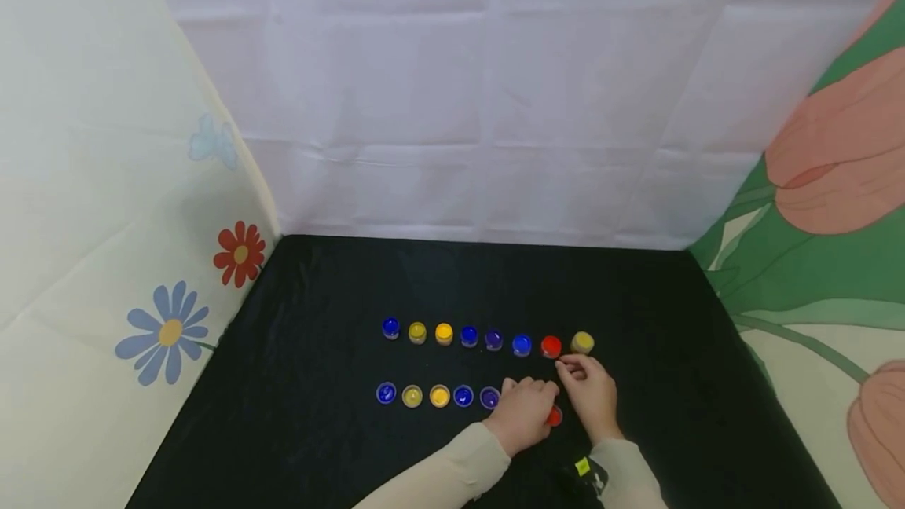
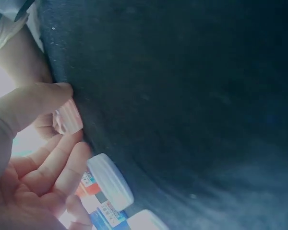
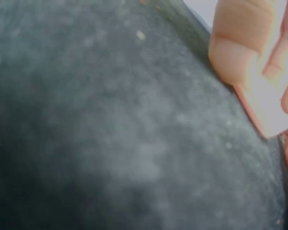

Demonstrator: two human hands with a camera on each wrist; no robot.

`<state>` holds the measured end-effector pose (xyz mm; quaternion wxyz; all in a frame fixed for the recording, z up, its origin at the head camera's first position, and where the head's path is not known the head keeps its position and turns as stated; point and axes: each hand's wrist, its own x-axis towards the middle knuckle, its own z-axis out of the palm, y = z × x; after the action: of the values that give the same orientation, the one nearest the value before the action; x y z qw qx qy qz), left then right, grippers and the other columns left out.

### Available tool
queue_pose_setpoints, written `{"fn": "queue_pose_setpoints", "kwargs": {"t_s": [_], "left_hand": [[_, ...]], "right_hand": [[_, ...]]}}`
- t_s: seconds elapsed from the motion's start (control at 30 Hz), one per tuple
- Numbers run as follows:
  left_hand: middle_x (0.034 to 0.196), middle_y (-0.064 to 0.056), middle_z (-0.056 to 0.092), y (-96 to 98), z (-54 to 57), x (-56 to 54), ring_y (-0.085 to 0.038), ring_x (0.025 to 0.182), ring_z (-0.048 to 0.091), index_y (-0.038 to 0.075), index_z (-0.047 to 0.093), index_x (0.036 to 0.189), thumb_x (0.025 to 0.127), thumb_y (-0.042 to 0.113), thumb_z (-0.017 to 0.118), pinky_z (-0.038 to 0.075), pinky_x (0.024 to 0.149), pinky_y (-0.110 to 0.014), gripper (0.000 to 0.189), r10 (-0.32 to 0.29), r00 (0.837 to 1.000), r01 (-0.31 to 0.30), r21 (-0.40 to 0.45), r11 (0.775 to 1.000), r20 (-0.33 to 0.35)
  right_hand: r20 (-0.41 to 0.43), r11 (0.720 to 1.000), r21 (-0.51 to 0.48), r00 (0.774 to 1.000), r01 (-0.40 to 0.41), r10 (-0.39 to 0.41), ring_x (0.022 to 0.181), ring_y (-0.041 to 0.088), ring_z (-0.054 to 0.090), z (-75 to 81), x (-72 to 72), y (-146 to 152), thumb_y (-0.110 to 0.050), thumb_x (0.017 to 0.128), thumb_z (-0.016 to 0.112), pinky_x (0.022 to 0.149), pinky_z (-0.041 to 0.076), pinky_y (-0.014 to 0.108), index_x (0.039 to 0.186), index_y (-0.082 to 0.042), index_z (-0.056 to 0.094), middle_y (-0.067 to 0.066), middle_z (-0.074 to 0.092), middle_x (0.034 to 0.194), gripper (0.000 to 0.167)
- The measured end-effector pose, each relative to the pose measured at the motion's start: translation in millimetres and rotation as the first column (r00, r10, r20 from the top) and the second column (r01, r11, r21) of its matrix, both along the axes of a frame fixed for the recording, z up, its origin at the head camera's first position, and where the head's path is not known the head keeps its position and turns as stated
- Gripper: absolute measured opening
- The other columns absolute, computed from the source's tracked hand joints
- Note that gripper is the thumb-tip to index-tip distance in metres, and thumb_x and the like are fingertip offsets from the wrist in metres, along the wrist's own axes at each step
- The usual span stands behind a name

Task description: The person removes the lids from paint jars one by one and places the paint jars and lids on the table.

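My left hand [image 1: 523, 415] pinches a red paint lid [image 1: 555, 415] between thumb and fingers, low over the black cloth; the lid looks pale pink and ridged in the left wrist view. My right hand [image 1: 592, 399] has its fingers curled just in front of the red paint pot [image 1: 551, 346] and the last yellow pot [image 1: 583, 342]. In the right wrist view its thumb [image 3: 233, 62] and fingers pinch a pale pinkish piece [image 3: 263, 105] with an orange edge; glare washes out its form. A purple lid [image 1: 490, 397] lies left of my left hand, which hides part of the row.
A back row of paint pots runs left from there, including a blue pot [image 1: 391, 327] and an orange pot [image 1: 444, 334]. In front lies a matching row of lids, such as a blue lid [image 1: 386, 393]. Black cloth [image 1: 297, 430] covers the table; a white curtain [image 1: 481, 100] hangs behind.
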<state>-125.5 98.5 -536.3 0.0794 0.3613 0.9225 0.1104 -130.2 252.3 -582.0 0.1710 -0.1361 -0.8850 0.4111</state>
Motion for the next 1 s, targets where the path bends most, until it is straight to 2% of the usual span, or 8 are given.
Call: {"fn": "queue_pose_setpoints", "kwargs": {"t_s": [0.1, 0.23, 0.4, 0.47, 0.57, 0.73, 0.83, 1.0], "left_hand": [[0.104, 0.011, 0.067, 2.0, -1.1, -0.3, -0.006, 0.089, 0.057, 0.021, 0.063, 0.122, 0.086, 0.034, 0.082, 0.032, 0.070, -0.028, 0.043, 0.000, 1.000, 0.000, -0.016, 1.000, 0.014], [0.111, 0.009, 0.069, 4.6, -5.2, -3.8, -0.006, 0.091, 0.059, 0.019, 0.063, 0.129, 0.086, 0.042, 0.079, 0.037, 0.070, -0.029, 0.051, 0.040, 0.996, -0.043, 0.028, 0.999, 0.085], [0.113, 0.006, 0.069, 8.5, -4.9, -8.7, -0.008, 0.095, 0.063, 0.018, 0.065, 0.129, 0.092, 0.038, 0.073, 0.046, 0.073, -0.029, 0.043, 0.086, 0.988, -0.099, 0.098, 0.990, 0.127], [0.114, 0.005, 0.069, 9.8, -3.2, -9.7, -0.007, 0.098, 0.063, 0.017, 0.064, 0.130, 0.094, 0.035, 0.072, 0.050, 0.079, -0.029, 0.041, 0.100, 0.984, -0.120, 0.134, 0.984, 0.149], [0.118, 0.004, 0.068, 13.1, -2.1, -10.4, -0.006, 0.102, 0.064, 0.015, 0.062, 0.133, 0.095, 0.030, 0.070, 0.053, 0.085, -0.026, 0.042, 0.116, 0.974, -0.156, 0.205, 0.966, 0.197], [0.132, -0.002, 0.063, 22.2, -3.6, -10.5, -0.007, 0.115, 0.061, 0.009, 0.053, 0.143, 0.097, 0.025, 0.068, 0.050, 0.094, -0.022, 0.051, 0.116, 0.964, -0.187, 0.299, 0.936, 0.240], [0.144, -0.005, 0.056, 30.2, -2.9, -10.7, -0.011, 0.126, 0.056, 0.007, 0.046, 0.149, 0.098, 0.026, 0.067, 0.046, 0.102, -0.023, 0.059, 0.132, 0.953, -0.216, 0.307, 0.927, 0.274], [0.154, -0.007, 0.045, 44.9, -1.0, -14.6, -0.014, 0.136, 0.049, 0.004, 0.037, 0.154, 0.097, 0.025, 0.067, 0.041, 0.108, -0.026, 0.067, 0.157, 0.914, -0.281, 0.303, 0.911, 0.374]], "right_hand": [[0.008, 0.999, -0.031, 1.000, -0.028, 0.028, 0.074, 0.008, 0.061, 0.6, 2.6, 3, -0.008, 0.092, 0.074, 0.066, 0.049, 0.016, 0.097, -0.003, 0.074, 0.010, 0.068, 0.093, 0.008], [0.023, 0.990, -0.103, 0.995, -0.092, 0.095, 0.074, 0.001, 0.059, 4.8, 7.4, 11, -0.008, 0.095, 0.070, 0.067, 0.049, 0.014, 0.101, -0.001, 0.073, 0.011, 0.070, 0.094, 0.009], [0.000, 0.967, -0.189, 0.985, -0.170, 0.173, 0.072, 0.001, 0.062, 9.0, 10.3, 27, -0.007, 0.099, 0.066, 0.066, 0.053, 0.018, 0.107, 0.003, 0.070, 0.015, 0.071, 0.092, 0.013], [-0.011, 0.971, -0.185, 0.988, -0.151, 0.152, 0.071, 0.000, 0.062, 8.3, 10.0, 33, -0.006, 0.099, 0.065, 0.065, 0.053, 0.017, 0.109, 0.003, 0.069, 0.015, 0.071, 0.092, 0.014], [-0.024, 0.983, -0.171, 0.998, -0.062, 0.058, 0.072, -0.005, 0.061, 6.4, 9.9, 42, -0.004, 0.099, 0.064, 0.065, 0.050, 0.012, 0.110, 0.002, 0.068, 0.016, 0.071, 0.095, 0.014], [-0.078, 0.988, -0.142, 0.994, 0.060, -0.071, 0.083, -0.018, 0.052, -1.6, 10.7, 48, -0.001, 0.097, 0.062, 0.074, 0.042, 0.002, 0.115, 0.002, 0.067, 0.019, 0.069, 0.108, 0.020], [-0.089, 0.991, -0.118, 0.993, 0.066, -0.077, 0.088, -0.022, 0.047, -6.8, 10.8, 47, 0.001, 0.095, 0.062, 0.078, 0.038, -0.002, 0.122, 0.003, 0.064, 0.020, 0.068, 0.116, 0.026], [-0.058, 0.994, -0.106, 0.998, 0.003, -0.009, 0.091, -0.022, 0.043, -8.8, 7.6, 47, 0.002, 0.095, 0.060, 0.080, 0.035, -0.003, 0.134, 0.003, 0.058, 0.024, 0.064, 0.128, 0.038]]}}
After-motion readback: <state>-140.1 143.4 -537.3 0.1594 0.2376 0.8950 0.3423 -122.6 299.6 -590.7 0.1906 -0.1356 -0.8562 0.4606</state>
